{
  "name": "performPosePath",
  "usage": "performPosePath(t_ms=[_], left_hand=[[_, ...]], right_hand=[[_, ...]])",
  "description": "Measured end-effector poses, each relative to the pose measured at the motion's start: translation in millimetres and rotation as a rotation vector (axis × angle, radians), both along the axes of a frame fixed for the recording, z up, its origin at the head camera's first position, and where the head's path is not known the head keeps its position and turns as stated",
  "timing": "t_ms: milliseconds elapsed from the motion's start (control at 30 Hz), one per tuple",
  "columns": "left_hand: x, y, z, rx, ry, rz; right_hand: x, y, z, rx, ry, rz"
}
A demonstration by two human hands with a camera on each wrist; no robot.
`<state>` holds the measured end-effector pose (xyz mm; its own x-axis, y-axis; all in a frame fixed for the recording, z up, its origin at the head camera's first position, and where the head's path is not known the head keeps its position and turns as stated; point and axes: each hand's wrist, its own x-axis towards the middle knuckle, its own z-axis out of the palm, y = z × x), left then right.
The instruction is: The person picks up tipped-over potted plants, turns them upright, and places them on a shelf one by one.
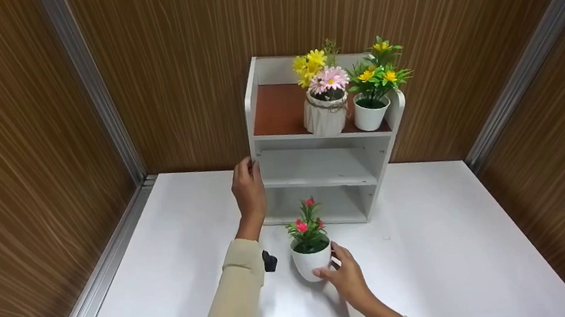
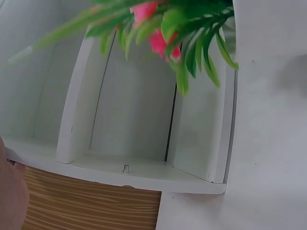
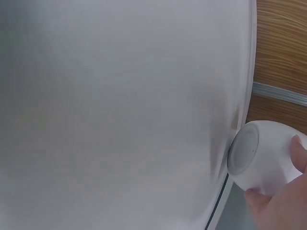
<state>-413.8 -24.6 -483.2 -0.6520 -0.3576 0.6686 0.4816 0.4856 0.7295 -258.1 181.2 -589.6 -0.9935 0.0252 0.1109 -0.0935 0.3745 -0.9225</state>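
My right hand (image 1: 349, 280) grips a white pot (image 1: 305, 265) from its right side, thumb in front. Green leaves and small red-pink flowers (image 1: 302, 226) rise from it. In the right wrist view the pot's round underside (image 3: 243, 149) shows, so it is held up off the table, tilted in that view. At the left side panel of a small white shelf unit (image 1: 315, 167), my left hand (image 1: 249, 191) holds the panel's front edge with bent fingers. Only part of that hand (image 2: 12, 196) enters the left wrist view, where blurred leaves hang across the top.
On the unit's reddish-brown top board (image 1: 277, 109) stand a ribbed white pot (image 1: 324, 117) with yellow and pink flowers and a smooth white pot (image 1: 370, 116) with yellow flowers. Wood-grain walls (image 1: 175, 86) enclose the white table (image 1: 444, 246). A metal peg (image 2: 126, 168) sticks out inside the unit.
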Motion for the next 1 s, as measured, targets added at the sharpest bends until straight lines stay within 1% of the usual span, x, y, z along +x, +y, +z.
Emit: performPosePath(t_ms=[133, 233, 367, 433, 633, 867, 1000], left_hand=[[-0.9, 1, -0.7, -0.002, 0.003, -0.004], [-0.9, 1, -1.5, 0.000, -0.004, -0.014], [-0.7, 1, -1.5, 0.007, 0.005, -0.008], [-0.6, 0, -1.5, 0.005, 0.015, -0.001], [-0.3, 2, -0.8, -0.004, 0.010, 0.008], [0.7, 2, -1.9, -0.019, 0.014, 0.021], [0.2, 2, -1.5, -0.017, 0.015, 0.013]], right_hand=[[1.4, 6, -1.9, -0.046, -0.023, 0.027], [2.6, 10, -3.8, -0.060, -0.030, 0.052], [4.9, 14, -4.8, -0.074, -0.041, 0.100], [5.9, 16, -5.1, -0.080, -0.051, 0.108], [8.0, 20, -6.7, -0.063, -0.057, 0.104], [12.9, 25, -13.7, -0.042, -0.047, 0.141], [14.3, 27, -15.0, -0.017, -0.039, 0.152]])
